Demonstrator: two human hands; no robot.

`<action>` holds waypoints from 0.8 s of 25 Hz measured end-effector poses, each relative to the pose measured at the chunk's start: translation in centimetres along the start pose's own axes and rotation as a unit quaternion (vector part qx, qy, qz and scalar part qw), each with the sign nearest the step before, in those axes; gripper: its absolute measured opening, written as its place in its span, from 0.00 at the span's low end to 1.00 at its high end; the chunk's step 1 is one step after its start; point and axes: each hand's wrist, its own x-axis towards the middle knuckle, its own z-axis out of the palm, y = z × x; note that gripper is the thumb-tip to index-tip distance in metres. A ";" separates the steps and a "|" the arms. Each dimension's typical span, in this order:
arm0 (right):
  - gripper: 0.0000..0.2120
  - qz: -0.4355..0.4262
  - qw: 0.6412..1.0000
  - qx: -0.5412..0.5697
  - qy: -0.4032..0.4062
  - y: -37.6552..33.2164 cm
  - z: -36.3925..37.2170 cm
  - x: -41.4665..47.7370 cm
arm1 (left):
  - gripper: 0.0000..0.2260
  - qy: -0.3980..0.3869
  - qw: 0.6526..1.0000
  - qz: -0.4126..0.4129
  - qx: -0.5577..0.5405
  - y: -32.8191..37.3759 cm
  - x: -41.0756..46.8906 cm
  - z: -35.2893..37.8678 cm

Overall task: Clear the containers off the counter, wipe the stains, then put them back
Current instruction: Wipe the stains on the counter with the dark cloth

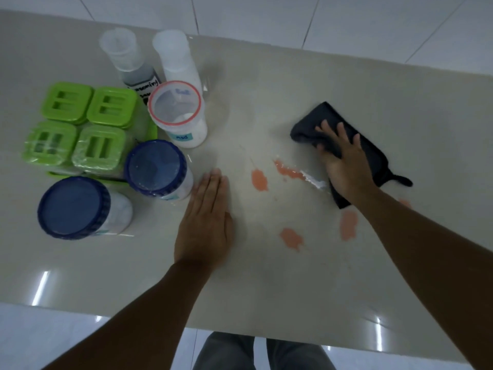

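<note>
Stains are lying between the hands, just left of the cloth; the right hand is pressing flat-fingered on it, the left hand resting flat and empty on the counter.

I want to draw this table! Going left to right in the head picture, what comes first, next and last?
The nearest blue-lidded jar → left hand flat on the counter → oval pink stain → right hand pressing the dark cloth.

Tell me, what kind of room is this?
Probably a kitchen: a glossy counter holds labelled seasoning jars and green-lidded containers, and the right hand presses a dark cloth beside pink stains.
</note>
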 end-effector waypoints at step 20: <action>0.26 -0.113 0.989 0.035 -0.087 -0.5 0.4 -0.9 | 0.25 0.019 1.000 0.014 0.012 -0.1 0.0 0.3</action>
